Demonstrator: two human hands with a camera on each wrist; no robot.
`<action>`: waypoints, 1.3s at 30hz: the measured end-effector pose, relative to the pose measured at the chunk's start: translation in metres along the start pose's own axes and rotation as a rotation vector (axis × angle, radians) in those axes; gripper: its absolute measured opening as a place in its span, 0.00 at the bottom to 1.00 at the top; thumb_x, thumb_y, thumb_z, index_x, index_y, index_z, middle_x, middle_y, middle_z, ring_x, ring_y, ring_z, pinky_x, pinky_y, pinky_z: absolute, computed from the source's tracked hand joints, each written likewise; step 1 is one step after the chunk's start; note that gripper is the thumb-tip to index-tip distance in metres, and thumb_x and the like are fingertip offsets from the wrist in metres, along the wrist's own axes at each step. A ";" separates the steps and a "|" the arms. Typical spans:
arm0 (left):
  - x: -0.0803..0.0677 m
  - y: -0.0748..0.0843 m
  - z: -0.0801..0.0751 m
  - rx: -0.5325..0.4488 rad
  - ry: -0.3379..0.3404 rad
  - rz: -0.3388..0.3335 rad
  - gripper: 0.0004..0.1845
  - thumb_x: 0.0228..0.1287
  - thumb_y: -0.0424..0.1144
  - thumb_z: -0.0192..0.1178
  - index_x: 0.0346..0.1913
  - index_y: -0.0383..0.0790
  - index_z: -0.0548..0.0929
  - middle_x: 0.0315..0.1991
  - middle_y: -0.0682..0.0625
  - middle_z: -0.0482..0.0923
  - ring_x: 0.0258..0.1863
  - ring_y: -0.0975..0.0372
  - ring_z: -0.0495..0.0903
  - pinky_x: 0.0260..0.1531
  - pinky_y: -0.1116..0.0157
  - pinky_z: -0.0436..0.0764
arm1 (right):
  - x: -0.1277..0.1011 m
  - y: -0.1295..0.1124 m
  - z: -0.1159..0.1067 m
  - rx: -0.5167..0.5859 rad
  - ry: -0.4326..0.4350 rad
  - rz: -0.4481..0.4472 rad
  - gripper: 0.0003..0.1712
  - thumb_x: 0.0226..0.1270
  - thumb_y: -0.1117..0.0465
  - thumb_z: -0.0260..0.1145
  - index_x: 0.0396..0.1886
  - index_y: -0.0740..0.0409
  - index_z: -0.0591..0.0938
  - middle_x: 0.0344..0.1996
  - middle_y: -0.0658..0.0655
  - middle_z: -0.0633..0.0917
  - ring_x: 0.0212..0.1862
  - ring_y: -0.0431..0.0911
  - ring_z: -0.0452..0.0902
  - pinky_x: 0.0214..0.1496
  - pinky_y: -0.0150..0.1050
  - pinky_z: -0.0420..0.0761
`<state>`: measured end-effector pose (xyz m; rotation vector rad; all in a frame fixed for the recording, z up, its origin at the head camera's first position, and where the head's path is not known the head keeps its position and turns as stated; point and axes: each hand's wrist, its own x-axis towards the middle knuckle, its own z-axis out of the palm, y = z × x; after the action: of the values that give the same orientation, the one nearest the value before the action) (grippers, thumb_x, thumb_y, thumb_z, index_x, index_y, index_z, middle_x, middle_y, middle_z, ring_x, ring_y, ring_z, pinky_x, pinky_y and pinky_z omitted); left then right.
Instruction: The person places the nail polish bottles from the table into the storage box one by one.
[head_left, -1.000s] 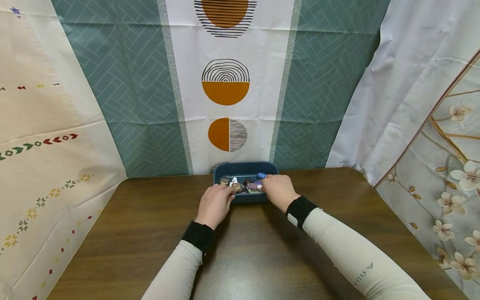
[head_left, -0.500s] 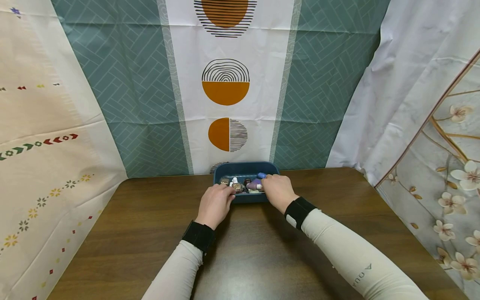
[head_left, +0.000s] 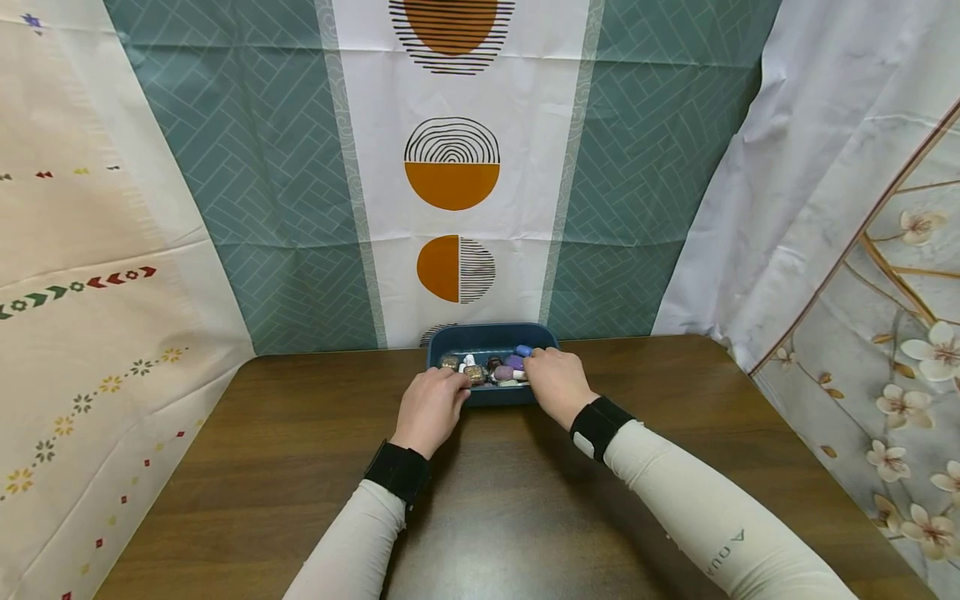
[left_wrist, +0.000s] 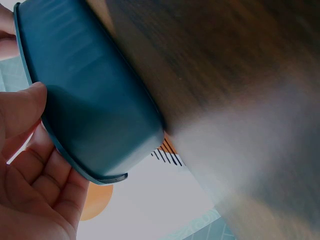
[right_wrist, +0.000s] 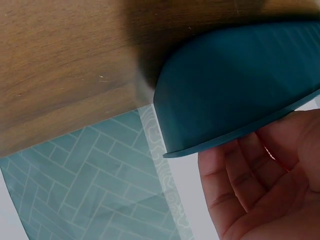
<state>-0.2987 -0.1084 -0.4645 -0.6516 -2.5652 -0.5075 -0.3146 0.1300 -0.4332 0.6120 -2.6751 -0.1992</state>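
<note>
A dark blue plastic bin (head_left: pixel 491 398) stands at the table's far edge, holding a jumble of small items. Among them are a glittery brown piece (head_left: pixel 474 376), a mauve rounded piece (head_left: pixel 504 373), a purple piece (head_left: pixel 514 362) and a bright blue piece (head_left: pixel 523 351). My left hand (head_left: pixel 431 408) holds the bin's near-left rim; in the left wrist view its thumb (left_wrist: pixel 27 102) presses the outer wall. At the near-right side, my right hand (head_left: pixel 558 383) reaches over the rim. The wall hides its fingertips in the right wrist view, so any hold is unclear.
A brown wooden table (head_left: pixel 480 492) lies under both forearms. A patterned green and white cloth (head_left: pixel 300 208) hangs right behind the bin. More cloth hangs at the left (head_left: pixel 112 333) and a floral cloth (head_left: pixel 885 400) at the right.
The mauve and purple pieces beside the right hand have shifted and turned slightly in the bin. The right wrist has moved a little; the left hand and bin look unmoved.
</note>
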 end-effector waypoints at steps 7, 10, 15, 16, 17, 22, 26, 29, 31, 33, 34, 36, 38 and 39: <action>0.001 0.002 0.000 0.000 -0.008 0.008 0.04 0.73 0.36 0.76 0.46 0.42 0.95 0.41 0.49 0.90 0.41 0.53 0.85 0.52 0.51 0.85 | -0.009 0.006 0.005 0.045 0.068 -0.010 0.01 0.75 0.67 0.76 0.40 0.58 0.92 0.36 0.57 0.89 0.37 0.52 0.85 0.35 0.48 0.88; 0.002 0.002 -0.001 0.002 -0.009 0.010 0.03 0.73 0.36 0.76 0.46 0.42 0.94 0.40 0.49 0.90 0.41 0.52 0.85 0.52 0.51 0.85 | -0.015 0.010 0.008 0.076 0.131 -0.010 0.03 0.76 0.63 0.76 0.41 0.58 0.91 0.37 0.56 0.89 0.38 0.52 0.85 0.36 0.46 0.88; 0.003 0.002 -0.002 0.010 -0.002 0.011 0.03 0.73 0.36 0.76 0.45 0.42 0.94 0.40 0.49 0.90 0.41 0.52 0.85 0.52 0.50 0.85 | -0.023 0.014 0.011 0.132 0.230 -0.034 0.06 0.77 0.61 0.77 0.46 0.58 0.92 0.38 0.55 0.89 0.40 0.51 0.85 0.40 0.44 0.88; 0.002 0.002 -0.002 0.011 -0.001 0.010 0.03 0.73 0.36 0.76 0.45 0.42 0.94 0.41 0.49 0.90 0.41 0.52 0.85 0.52 0.50 0.85 | -0.025 0.014 0.012 0.142 0.242 -0.042 0.06 0.77 0.61 0.77 0.47 0.58 0.92 0.39 0.55 0.90 0.40 0.51 0.85 0.40 0.44 0.88; 0.002 0.002 -0.002 0.012 -0.003 0.009 0.03 0.73 0.36 0.76 0.46 0.42 0.94 0.41 0.49 0.90 0.41 0.52 0.85 0.52 0.50 0.85 | -0.026 0.014 0.012 0.149 0.253 -0.050 0.07 0.76 0.60 0.77 0.47 0.58 0.92 0.39 0.55 0.90 0.41 0.51 0.85 0.41 0.44 0.88; 0.001 0.001 -0.002 0.012 -0.008 0.007 0.04 0.73 0.35 0.76 0.46 0.42 0.94 0.42 0.49 0.90 0.42 0.52 0.85 0.53 0.50 0.85 | -0.033 0.014 0.013 0.169 0.278 -0.061 0.10 0.76 0.57 0.78 0.48 0.57 0.91 0.42 0.55 0.91 0.43 0.51 0.86 0.43 0.45 0.89; 0.002 0.001 -0.002 0.011 -0.002 0.013 0.03 0.73 0.36 0.76 0.46 0.43 0.94 0.41 0.49 0.90 0.41 0.52 0.85 0.53 0.50 0.85 | -0.038 0.013 0.011 0.176 0.269 -0.043 0.13 0.77 0.54 0.77 0.52 0.57 0.91 0.46 0.55 0.91 0.48 0.52 0.87 0.48 0.47 0.90; 0.001 0.002 -0.003 0.004 -0.008 0.000 0.03 0.73 0.35 0.76 0.46 0.43 0.94 0.40 0.49 0.90 0.41 0.52 0.84 0.52 0.50 0.85 | -0.043 0.012 0.010 0.181 0.265 -0.037 0.17 0.78 0.52 0.76 0.56 0.58 0.90 0.50 0.56 0.91 0.53 0.52 0.87 0.54 0.49 0.90; 0.000 0.002 -0.004 -0.002 -0.013 -0.007 0.04 0.72 0.35 0.76 0.46 0.42 0.94 0.40 0.49 0.89 0.40 0.52 0.84 0.52 0.50 0.85 | -0.047 0.011 0.008 0.183 0.264 -0.032 0.19 0.79 0.51 0.75 0.59 0.59 0.89 0.53 0.56 0.91 0.56 0.53 0.86 0.58 0.49 0.88; -0.001 0.003 -0.004 -0.003 -0.020 -0.011 0.04 0.72 0.35 0.76 0.46 0.42 0.94 0.40 0.49 0.89 0.41 0.52 0.83 0.52 0.50 0.85 | -0.050 0.012 0.008 0.182 0.266 -0.024 0.23 0.80 0.50 0.74 0.63 0.60 0.88 0.55 0.57 0.90 0.59 0.53 0.85 0.61 0.48 0.87; -0.001 0.004 -0.004 -0.002 -0.023 -0.010 0.04 0.72 0.35 0.76 0.46 0.42 0.94 0.40 0.48 0.89 0.41 0.52 0.83 0.53 0.50 0.85 | -0.051 0.012 0.008 0.182 0.268 -0.019 0.24 0.80 0.49 0.74 0.64 0.60 0.88 0.55 0.57 0.90 0.60 0.54 0.85 0.62 0.49 0.87; -0.001 0.004 -0.003 -0.002 -0.027 -0.005 0.04 0.73 0.35 0.76 0.46 0.42 0.94 0.41 0.48 0.89 0.41 0.52 0.84 0.53 0.50 0.85 | -0.054 0.014 0.007 0.183 0.267 -0.005 0.27 0.80 0.48 0.74 0.68 0.61 0.86 0.58 0.59 0.89 0.62 0.55 0.84 0.65 0.49 0.85; -0.001 0.005 -0.003 -0.003 -0.034 -0.008 0.04 0.73 0.36 0.76 0.47 0.41 0.94 0.41 0.48 0.89 0.42 0.51 0.84 0.54 0.50 0.85 | -0.055 0.017 0.006 0.190 0.262 0.007 0.31 0.79 0.47 0.74 0.70 0.62 0.84 0.60 0.60 0.88 0.65 0.56 0.82 0.68 0.50 0.83; -0.001 0.005 -0.003 -0.007 -0.036 -0.009 0.05 0.73 0.36 0.76 0.47 0.41 0.94 0.42 0.48 0.89 0.43 0.51 0.84 0.55 0.50 0.84 | -0.056 0.018 0.005 0.195 0.258 0.013 0.32 0.79 0.46 0.74 0.71 0.62 0.84 0.62 0.61 0.87 0.66 0.56 0.81 0.70 0.51 0.82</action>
<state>-0.2942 -0.1062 -0.4609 -0.6576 -2.6023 -0.5118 -0.2767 0.1711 -0.4531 0.6314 -2.4634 0.1379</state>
